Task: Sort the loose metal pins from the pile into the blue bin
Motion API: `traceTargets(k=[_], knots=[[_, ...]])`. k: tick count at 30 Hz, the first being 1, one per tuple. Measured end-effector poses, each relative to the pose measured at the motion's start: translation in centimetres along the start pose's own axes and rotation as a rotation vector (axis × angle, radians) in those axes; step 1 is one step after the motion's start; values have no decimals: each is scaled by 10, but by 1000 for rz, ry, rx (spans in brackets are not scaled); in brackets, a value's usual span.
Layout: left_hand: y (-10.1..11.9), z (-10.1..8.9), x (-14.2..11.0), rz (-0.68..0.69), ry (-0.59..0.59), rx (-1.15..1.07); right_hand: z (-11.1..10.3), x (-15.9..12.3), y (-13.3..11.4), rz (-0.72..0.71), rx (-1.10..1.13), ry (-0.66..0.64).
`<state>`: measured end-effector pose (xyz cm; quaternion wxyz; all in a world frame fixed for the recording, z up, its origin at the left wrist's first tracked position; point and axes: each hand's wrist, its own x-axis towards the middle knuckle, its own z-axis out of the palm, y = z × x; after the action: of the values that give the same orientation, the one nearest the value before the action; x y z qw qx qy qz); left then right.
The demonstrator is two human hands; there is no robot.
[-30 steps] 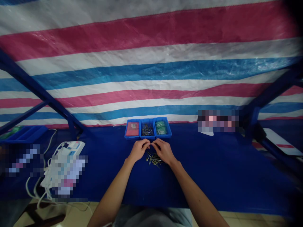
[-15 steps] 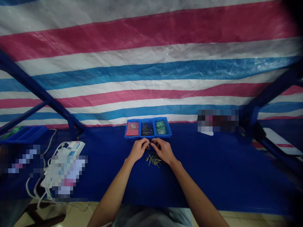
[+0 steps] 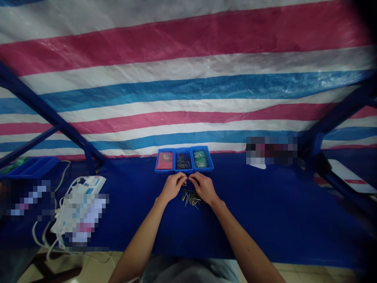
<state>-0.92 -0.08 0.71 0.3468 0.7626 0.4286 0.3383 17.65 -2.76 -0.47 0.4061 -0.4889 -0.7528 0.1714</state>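
My left hand (image 3: 172, 186) and my right hand (image 3: 204, 187) meet fingertip to fingertip just above a loose pile of small metal pins (image 3: 191, 198) on the blue table cover (image 3: 265, 212). Both hands are pinched closed on something tiny between them, too small to name. Just beyond my hands stand three small blue bins: the left bin (image 3: 164, 160) holds a red item, the middle bin (image 3: 183, 161) holds more metal pins, and the right bin (image 3: 202, 159) holds green pieces.
A white power strip (image 3: 85, 185) with coiled cables lies at the left. A blue tray (image 3: 32, 166) sits at the far left. A striped tarp (image 3: 188, 78) hangs behind the table, with blue frame bars (image 3: 44, 110) at both sides.
My fingertips shifted slightly while staying pinched together over the pins. Nothing else has moved.
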Motion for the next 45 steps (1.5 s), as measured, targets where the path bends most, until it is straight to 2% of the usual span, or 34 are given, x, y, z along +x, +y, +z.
traceTargets(k=[19, 31, 37, 45], knots=[[0, 0, 0, 11, 5, -2, -1, 1, -2, 10, -27, -5], [0, 0, 0, 6, 2, -5, 0, 1, 1, 34, -135, -6], [-4, 1, 0, 2, 18, -63, -4, 1, 0, 74, -12, -7], [-5, 1, 1, -6, 26, -80, -1, 1, 2, 8, 36, 8]])
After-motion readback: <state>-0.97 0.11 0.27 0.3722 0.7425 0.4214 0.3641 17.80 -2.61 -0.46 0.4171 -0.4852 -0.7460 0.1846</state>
